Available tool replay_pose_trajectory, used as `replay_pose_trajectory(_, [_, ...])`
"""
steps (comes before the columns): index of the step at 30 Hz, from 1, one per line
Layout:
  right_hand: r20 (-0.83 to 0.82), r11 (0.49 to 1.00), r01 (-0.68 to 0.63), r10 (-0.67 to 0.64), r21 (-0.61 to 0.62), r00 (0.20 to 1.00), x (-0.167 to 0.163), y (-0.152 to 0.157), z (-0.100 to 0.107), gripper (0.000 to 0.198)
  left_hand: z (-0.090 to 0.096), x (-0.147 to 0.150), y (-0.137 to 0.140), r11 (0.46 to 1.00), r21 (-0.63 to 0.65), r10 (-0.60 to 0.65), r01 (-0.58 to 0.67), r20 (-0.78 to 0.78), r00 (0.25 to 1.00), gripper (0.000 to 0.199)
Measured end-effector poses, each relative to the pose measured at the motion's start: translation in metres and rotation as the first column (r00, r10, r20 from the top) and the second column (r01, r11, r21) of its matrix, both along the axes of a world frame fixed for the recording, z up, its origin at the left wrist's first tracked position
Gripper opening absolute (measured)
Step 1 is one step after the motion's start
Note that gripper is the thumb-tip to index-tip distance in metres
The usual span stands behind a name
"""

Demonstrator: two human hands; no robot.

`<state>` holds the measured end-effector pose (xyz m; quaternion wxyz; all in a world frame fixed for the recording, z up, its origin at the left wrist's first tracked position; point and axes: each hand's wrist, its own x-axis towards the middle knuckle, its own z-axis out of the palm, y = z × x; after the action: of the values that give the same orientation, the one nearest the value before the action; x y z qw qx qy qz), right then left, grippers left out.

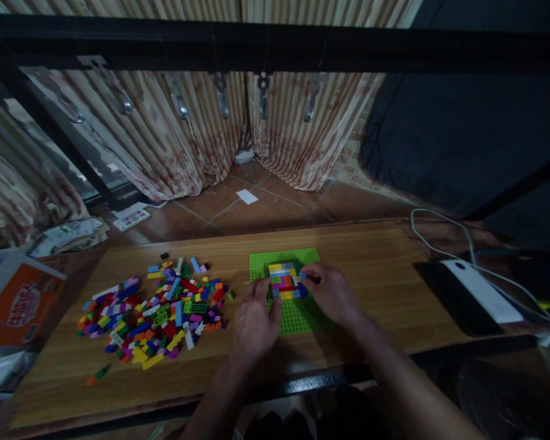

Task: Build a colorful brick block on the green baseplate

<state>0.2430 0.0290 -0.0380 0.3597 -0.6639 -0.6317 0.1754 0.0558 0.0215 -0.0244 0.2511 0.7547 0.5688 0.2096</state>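
A green baseplate lies on the wooden table, bearing a low block of many-coloured toy bricks. At the block's right edge my right hand pinches a small blue brick, thumb and forefinger together. My left hand rests over the plate's left edge, its fingertips against the left side of the block and its thumb apart from the fingers. Whether the blue brick touches the block I cannot tell.
A wide heap of loose bricks covers the table's left part. On the right lie a white power bank-like slab on a black pad and a white cable. An orange and white box stands beyond the left edge.
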Motion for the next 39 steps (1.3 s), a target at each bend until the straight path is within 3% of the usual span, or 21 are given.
replay_pose_trajectory(5, [0.076,0.996,-0.085,0.087,-0.04,0.993,-0.008,0.001,-0.002,0.015,-0.002,0.002,0.002,0.999,0.003,-0.037,0.037,-0.044,0.998,0.036])
replay_pose_trajectory(9, [0.134,0.994,-0.106,0.105,0.002,0.985,-0.011,0.004,-0.006,0.018,-0.004,0.004,0.003,0.998,0.012,-0.062,0.063,-0.073,0.995,0.035])
replay_pose_trajectory(15, [0.097,0.996,-0.077,0.072,0.05,0.993,-0.01,0.007,-0.01,0.017,-0.006,0.006,0.002,0.997,0.01,-0.074,0.075,-0.094,0.993,0.039])
replay_pose_trajectory(27, [0.063,0.999,-0.032,0.031,0.018,0.998,-0.012,0.007,-0.006,0.012,-0.009,0.005,0.001,0.996,0.017,-0.081,0.082,-0.066,0.994,0.041])
replay_pose_trajectory(33, [-0.043,0.989,0.147,-0.146,0.015,0.988,-0.007,0.009,-0.003,0.018,-0.01,0.004,0.001,0.996,0.006,-0.085,0.085,-0.056,0.995,0.042])
replay_pose_trajectory(36, [-0.108,0.967,0.236,-0.246,-0.092,0.963,-0.005,0.014,-0.008,0.029,-0.011,0.004,0.0,0.996,0.006,-0.084,0.084,-0.056,0.995,0.041])
replay_pose_trajectory(39, [-0.072,0.947,0.276,-0.291,-0.165,0.954,-0.005,0.018,-0.015,0.042,-0.012,0.005,0.0,0.997,-0.006,-0.08,0.08,-0.069,0.994,0.042])
